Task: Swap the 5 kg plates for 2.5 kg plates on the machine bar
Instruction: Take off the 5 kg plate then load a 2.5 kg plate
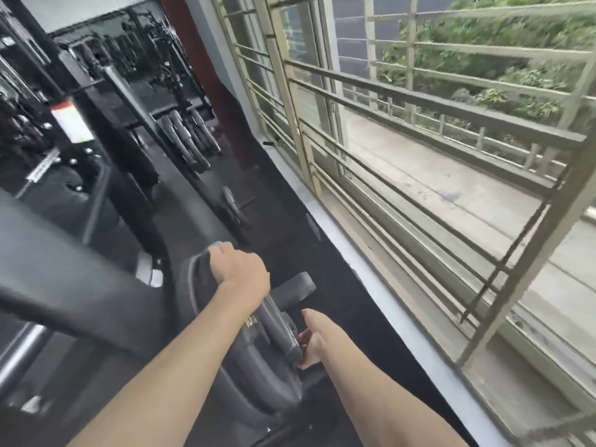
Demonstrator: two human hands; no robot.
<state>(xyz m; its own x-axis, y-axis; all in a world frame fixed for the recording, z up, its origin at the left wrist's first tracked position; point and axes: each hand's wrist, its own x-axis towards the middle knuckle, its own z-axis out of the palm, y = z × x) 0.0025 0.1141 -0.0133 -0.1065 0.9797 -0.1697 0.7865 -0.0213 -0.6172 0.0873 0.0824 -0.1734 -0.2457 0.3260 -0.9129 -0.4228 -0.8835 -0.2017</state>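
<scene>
Plate (274,330) edge-on on bar (295,290), gripped by left hand (240,269), right hand (314,341).

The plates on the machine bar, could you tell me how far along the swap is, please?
Nothing looks finished yet. Both hands are on a dark plate on the bar: left hand grips its top edge, right hand its lower rim. Its weight marking is unreadable. Removing it and fitting replacements appears to remain.

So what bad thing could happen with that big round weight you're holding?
1. The plate looks heavy and both hands hold only its rim: the left hand on top, the right hand at the side. It might slip and drop.
2. The right hand's fingers could get pinched.
3. The window grille is close, so swinging could bump it.
</scene>
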